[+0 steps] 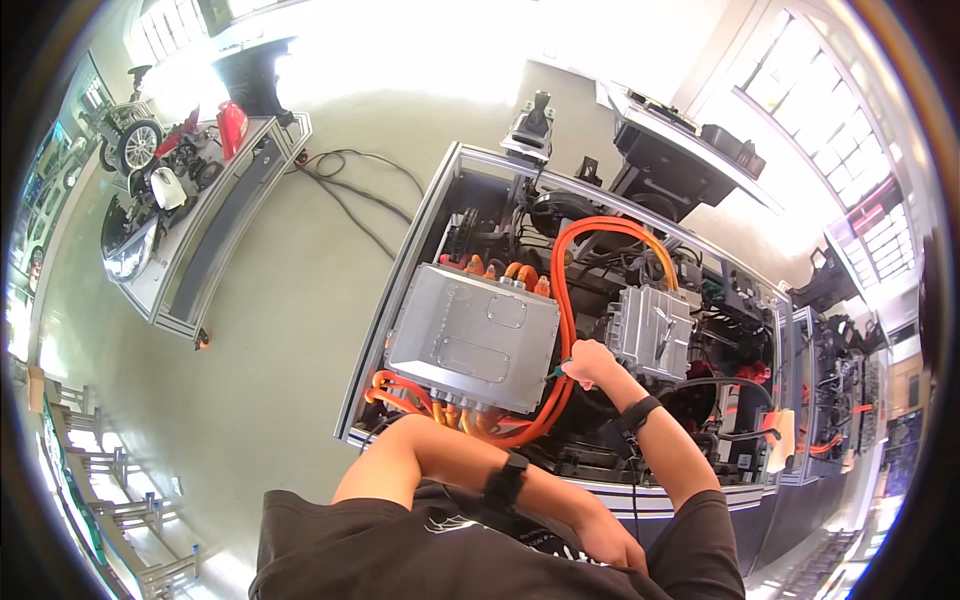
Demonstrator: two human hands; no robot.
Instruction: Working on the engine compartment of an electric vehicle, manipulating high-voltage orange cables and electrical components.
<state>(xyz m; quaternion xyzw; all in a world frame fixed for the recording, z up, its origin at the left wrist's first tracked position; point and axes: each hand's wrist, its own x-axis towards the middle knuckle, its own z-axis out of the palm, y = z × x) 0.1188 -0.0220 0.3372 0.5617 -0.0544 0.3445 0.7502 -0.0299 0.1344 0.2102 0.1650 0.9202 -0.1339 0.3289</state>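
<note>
My right hand (pixel 592 364) is closed on a slim green tool (pixel 560 370), apparently a screwdriver, mostly hidden by the fist. Its tip points left at the right side of a large silver metal box (pixel 440 340). Thick orange cables (pixel 563 300) loop up beside that box and pass close to the fist. Just right of the hand sits a smaller ribbed metal housing (pixel 650 330), with a tool-like metal piece (pixel 665 340) lying on top. My left forearm crosses in front of my body, and my left hand (pixel 612 540) rests low near my right elbow, its fingers hidden.
An aluminium-profile frame (pixel 385 310) surrounds the boxes and black machinery. A gear lever unit (pixel 530 125) stands at its far edge. Black cables (pixel 350 190) lie on the floor toward a wheeled bench (pixel 225 235) at left. A black cable (pixel 634 500) hangs from my right wrist strap.
</note>
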